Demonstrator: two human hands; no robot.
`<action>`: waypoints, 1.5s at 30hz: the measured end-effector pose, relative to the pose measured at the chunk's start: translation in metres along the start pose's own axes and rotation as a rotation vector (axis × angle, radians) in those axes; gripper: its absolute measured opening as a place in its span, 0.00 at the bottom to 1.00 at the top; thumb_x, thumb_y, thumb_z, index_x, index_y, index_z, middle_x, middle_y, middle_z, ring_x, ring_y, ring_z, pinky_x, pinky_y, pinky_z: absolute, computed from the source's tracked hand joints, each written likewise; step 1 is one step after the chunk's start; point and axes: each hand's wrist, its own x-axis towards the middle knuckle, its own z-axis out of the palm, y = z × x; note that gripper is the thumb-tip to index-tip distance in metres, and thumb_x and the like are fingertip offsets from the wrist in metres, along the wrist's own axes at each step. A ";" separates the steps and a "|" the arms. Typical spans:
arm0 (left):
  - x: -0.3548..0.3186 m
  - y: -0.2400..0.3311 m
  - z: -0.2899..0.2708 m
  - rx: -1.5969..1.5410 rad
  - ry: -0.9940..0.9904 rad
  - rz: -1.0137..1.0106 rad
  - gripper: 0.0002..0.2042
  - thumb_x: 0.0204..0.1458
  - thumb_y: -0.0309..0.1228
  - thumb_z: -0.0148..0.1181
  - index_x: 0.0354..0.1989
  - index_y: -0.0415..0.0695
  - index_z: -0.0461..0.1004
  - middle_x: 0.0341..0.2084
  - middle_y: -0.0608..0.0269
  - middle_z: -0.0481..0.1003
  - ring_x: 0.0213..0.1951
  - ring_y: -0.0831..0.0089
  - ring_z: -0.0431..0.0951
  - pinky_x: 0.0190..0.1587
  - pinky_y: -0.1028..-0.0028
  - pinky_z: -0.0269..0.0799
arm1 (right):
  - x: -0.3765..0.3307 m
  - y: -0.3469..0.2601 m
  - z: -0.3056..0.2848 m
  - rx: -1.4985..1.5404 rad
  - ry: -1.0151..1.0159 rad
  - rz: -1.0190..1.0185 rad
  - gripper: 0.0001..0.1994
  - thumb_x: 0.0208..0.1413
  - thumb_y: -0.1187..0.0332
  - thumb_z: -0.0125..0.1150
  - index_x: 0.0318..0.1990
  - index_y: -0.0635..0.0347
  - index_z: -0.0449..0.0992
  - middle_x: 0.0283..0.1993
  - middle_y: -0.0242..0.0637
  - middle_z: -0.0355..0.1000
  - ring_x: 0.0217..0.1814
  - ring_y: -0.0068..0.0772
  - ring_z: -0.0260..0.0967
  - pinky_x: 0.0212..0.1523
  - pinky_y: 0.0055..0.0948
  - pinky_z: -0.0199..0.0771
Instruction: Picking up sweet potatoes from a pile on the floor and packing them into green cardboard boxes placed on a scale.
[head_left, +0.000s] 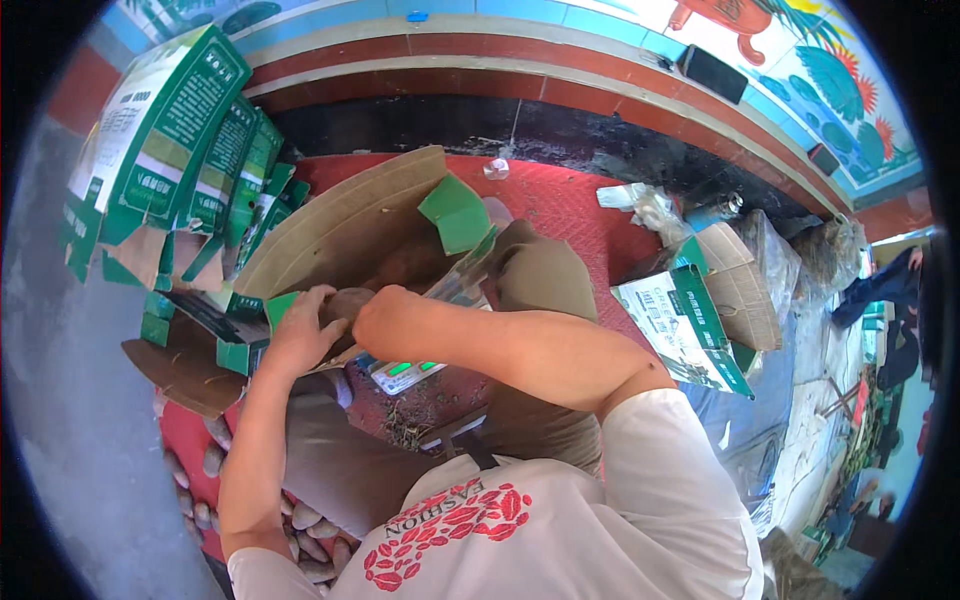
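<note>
we see left hand (298, 340) + right hand (385, 315) both wrapped on brown tuber (345, 303) | tuber over open carton (330, 235) | scale (405, 372) below | boxes (170, 140) stacked left

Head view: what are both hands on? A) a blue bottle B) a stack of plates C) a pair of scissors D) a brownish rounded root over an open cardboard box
D: the left hand and right hand close around a brownish rounded root, held over the open cardboard box with green flaps; what else is in the box cannot be made out.
</note>
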 end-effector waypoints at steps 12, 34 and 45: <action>-0.036 0.015 -0.037 -0.217 0.140 0.010 0.11 0.54 0.29 0.54 0.43 0.36 0.73 0.34 0.56 0.77 0.37 0.70 0.76 0.43 0.75 0.69 | 0.015 0.002 0.002 0.000 -0.119 0.064 0.08 0.46 0.69 0.55 0.30 0.58 0.80 0.33 0.41 0.77 0.37 0.40 0.76 0.32 0.37 0.75; -0.244 -0.180 0.055 -0.090 0.837 -0.690 0.07 0.53 0.30 0.55 0.34 0.40 0.76 0.31 0.55 0.77 0.36 0.64 0.76 0.42 0.69 0.69 | 0.005 0.011 0.008 0.057 0.063 0.041 0.07 0.49 0.68 0.52 0.28 0.59 0.75 0.28 0.45 0.74 0.34 0.48 0.74 0.34 0.44 0.74; -0.404 -0.276 0.340 -0.084 0.217 -1.338 0.17 0.51 0.41 0.48 0.38 0.43 0.77 0.37 0.44 0.76 0.44 0.50 0.76 0.49 0.58 0.70 | 0.005 -0.004 -0.027 0.243 0.027 -0.005 0.12 0.48 0.69 0.60 0.39 0.66 0.74 0.39 0.52 0.72 0.40 0.52 0.70 0.40 0.42 0.70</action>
